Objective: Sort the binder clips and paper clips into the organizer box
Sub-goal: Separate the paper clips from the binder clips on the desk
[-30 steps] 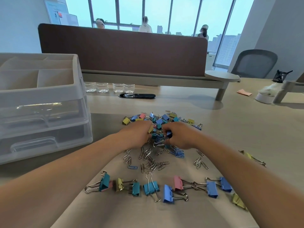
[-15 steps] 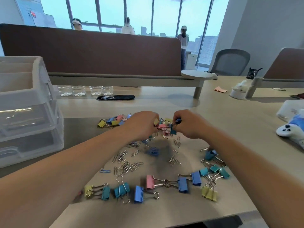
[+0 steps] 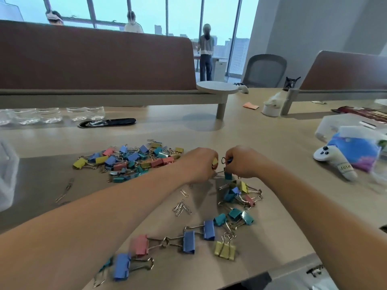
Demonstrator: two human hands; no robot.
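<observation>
An office: desk partition (image 3: 94,59), mesh chair (image 3: 265,69), tall windows (image 3: 184,13).

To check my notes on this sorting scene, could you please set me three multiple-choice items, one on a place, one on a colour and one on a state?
1. Where does the white controller lie?
A. On the table, right of both hands.
B. In a drawer.
C. Between the forearms.

2. What colour is the large clip whose handles meet those of the pink clip?
A. Yellow.
B. Blue.
C. Black.

3. What is the left hand doing?
A. Lying flat and open.
B. Pinching a yellow clip.
C. Gripping the controller.

Key:
1 A, it sits beyond the right forearm.
2 B, its body is plainly blue.
3 B, yellow shows at its curled fingers, while the right hand pinches another small clip.
</observation>
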